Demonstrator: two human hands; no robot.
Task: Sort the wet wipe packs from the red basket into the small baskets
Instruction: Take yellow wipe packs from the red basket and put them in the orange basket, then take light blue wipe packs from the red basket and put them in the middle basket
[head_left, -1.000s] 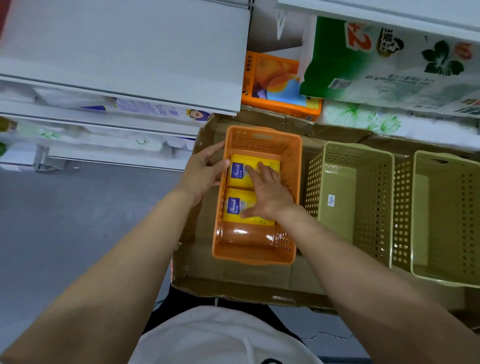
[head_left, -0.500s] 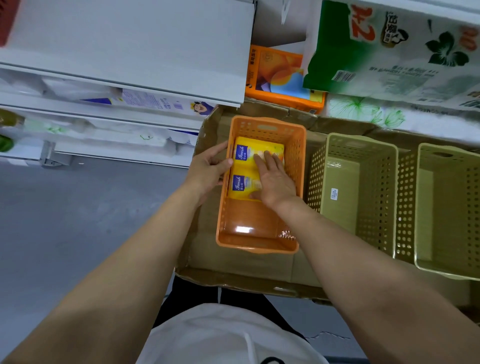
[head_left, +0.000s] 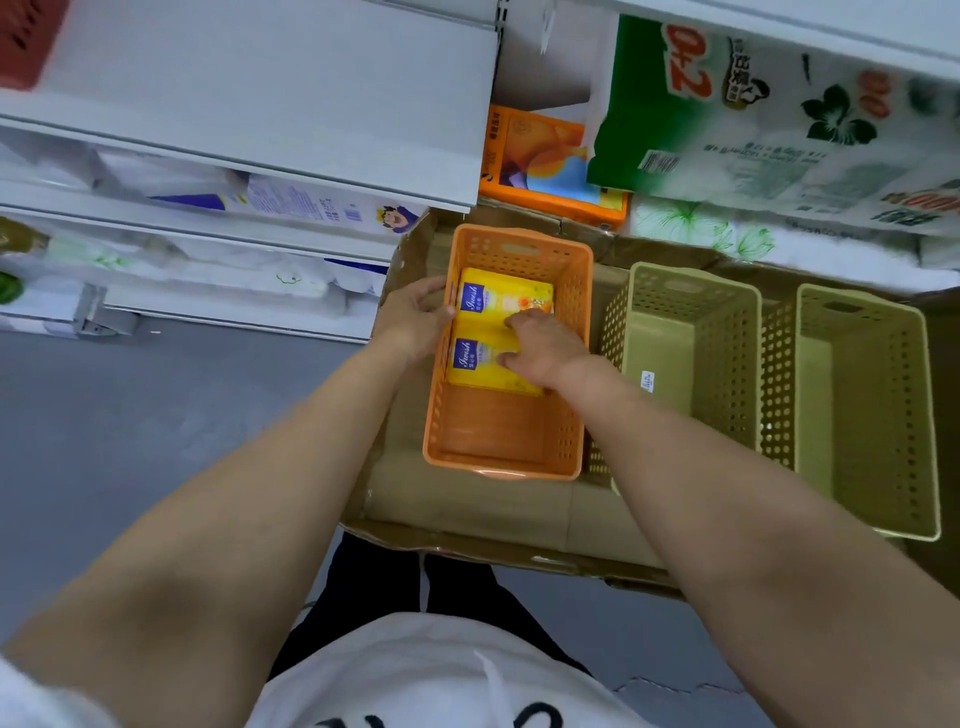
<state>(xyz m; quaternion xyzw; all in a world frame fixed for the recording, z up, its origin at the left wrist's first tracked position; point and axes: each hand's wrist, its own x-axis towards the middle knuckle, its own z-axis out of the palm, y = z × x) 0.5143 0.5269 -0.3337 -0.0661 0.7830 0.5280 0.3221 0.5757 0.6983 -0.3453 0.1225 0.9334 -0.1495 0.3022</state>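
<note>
A person leans over a cardboard tray (head_left: 467, 509) on the floor below the store shelves (head_left: 260, 104), arranging two yellow wet wipe packs inside an orange basket (head_left: 498, 447), the leftmost of three small baskets standing in a row. The far pack (head_left: 498, 296) lies against the basket's back wall and the near pack (head_left: 478, 364) sits just in front of it, the two touching edge to edge, with the front half of the basket floor bare. The left hand (head_left: 415, 322) holds the basket's left rim, thumb hooked over the wall beside the far pack, apparently to steady it. The right hand (head_left: 540, 348) rests on top of the packs, its grip narrow with fingers curled down onto the wrappers; whether it pinches one pack or only presses on both cannot be told. The step in hand appears to be seating these packs neatly in place. Two green baskets, one next to the orange one (head_left: 691, 364) and one further right (head_left: 862, 405), stand with nothing visible inside. A red basket (head_left: 26, 41) shows only as a corner at the upper left, its contents out of sight. The next move would likely call for letting go of the packs and reaching up to that basket for more, then choosing which small basket each pack belongs in.
</note>
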